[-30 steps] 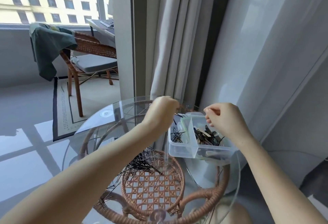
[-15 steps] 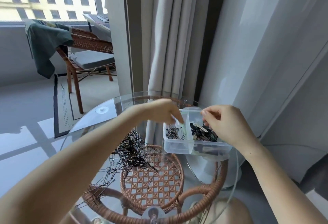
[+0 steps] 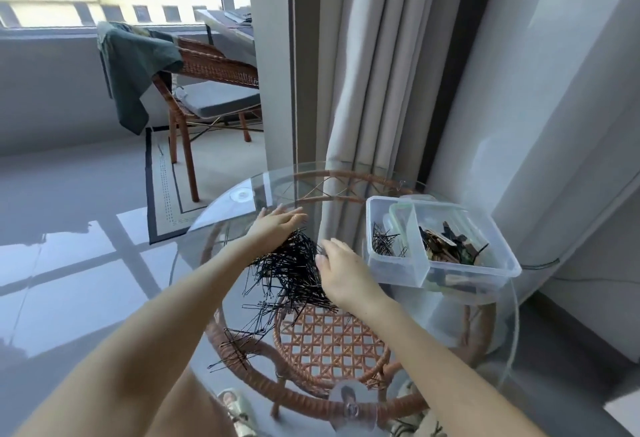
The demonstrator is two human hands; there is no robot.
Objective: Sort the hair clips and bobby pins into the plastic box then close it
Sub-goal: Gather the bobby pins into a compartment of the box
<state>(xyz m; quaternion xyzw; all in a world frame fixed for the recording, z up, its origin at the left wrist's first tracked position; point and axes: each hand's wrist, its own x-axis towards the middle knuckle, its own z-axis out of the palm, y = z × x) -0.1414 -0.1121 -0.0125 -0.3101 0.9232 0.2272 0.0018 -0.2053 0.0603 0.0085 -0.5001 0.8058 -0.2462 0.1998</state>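
Note:
A large pile of black bobby pins [image 3: 291, 270] lies on the round glass table [image 3: 242, 215]. My left hand [image 3: 277, 225] rests at the pile's far left side, fingers stretched out. My right hand [image 3: 343, 274] sits at the pile's right edge, fingers loosely curved onto the pins. To the right stands the clear plastic box [image 3: 446, 263], open, with a divider. Its left compartment holds a few bobby pins [image 3: 384, 241]. Its right compartment holds dark and brown hair clips [image 3: 446, 242]. The lid seems to lie under the box.
The glass top sits on a rattan frame with a woven lower shelf [image 3: 329, 336]. Curtains [image 3: 367, 73] hang just behind the table. A rattan chair [image 3: 207, 90] with a green cloth stands on the balcony at the back left. Stray pins [image 3: 235, 353] lie near the table's front left.
Both hands have left the box and moved left and down to the pin pile, one on each side of it. The view has tilted lower.

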